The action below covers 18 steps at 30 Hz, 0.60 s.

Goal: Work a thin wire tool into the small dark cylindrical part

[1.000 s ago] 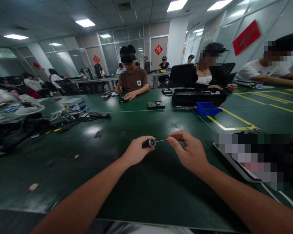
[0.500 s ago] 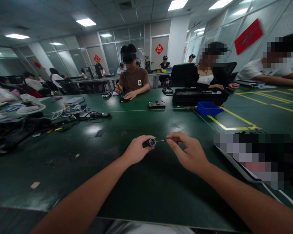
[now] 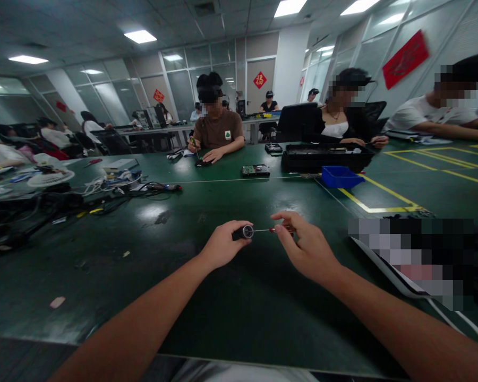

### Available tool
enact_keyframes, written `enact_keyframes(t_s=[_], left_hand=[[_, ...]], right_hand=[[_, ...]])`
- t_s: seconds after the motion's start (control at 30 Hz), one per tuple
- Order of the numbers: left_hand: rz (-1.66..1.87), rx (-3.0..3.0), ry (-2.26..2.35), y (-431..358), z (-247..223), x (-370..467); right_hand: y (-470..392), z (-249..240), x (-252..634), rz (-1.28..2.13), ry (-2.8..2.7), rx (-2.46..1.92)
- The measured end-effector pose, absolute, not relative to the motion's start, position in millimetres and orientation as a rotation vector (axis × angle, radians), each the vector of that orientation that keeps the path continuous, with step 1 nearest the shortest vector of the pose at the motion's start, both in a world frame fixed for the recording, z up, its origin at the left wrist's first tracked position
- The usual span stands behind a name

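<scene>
My left hand (image 3: 226, 245) is closed round a small black cylindrical part (image 3: 246, 232) with a silvery ring at its end, held above the green table (image 3: 239, 313). From the right, a screwdriver (image 3: 271, 229) with a thin metal shaft and a red handle reaches to that part. My right hand (image 3: 305, 244) grips the screwdriver's handle between thumb and fingers, with the index finger lifted off it. The handle's rear is partly hidden by the fingers. Where exactly the tip meets the part is too small to make out.
Cables (image 3: 131, 191) and a white round fan-like piece (image 3: 50, 178) lie at the left. Ahead are a circuit-board drive (image 3: 255, 170), a blue bin (image 3: 342, 177) and a black case (image 3: 329, 158). A blurred-out device (image 3: 410, 260) stands at the right. Several people sit around.
My right index finger has risen and the fingers have shifted along the handle, baring more of the red. The black part in my left hand has tilted slightly.
</scene>
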<state>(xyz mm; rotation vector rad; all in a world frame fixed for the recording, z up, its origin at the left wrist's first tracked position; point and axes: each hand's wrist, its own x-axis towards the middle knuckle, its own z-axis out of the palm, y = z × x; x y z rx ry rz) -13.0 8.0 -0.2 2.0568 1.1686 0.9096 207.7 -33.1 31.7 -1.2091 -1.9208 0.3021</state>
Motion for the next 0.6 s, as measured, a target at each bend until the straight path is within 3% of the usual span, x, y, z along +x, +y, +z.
enact_keyframes(t_s=[0.37,0.6], left_hand=[[0.914,2.081,1.172,10,-2,-13],[0.9,2.234,1.156,7,7,-14]], right_hand=[[-32,29,205,0.455,-1.775,-1.231],[-17,17,205,0.898,-1.304,-1.081]])
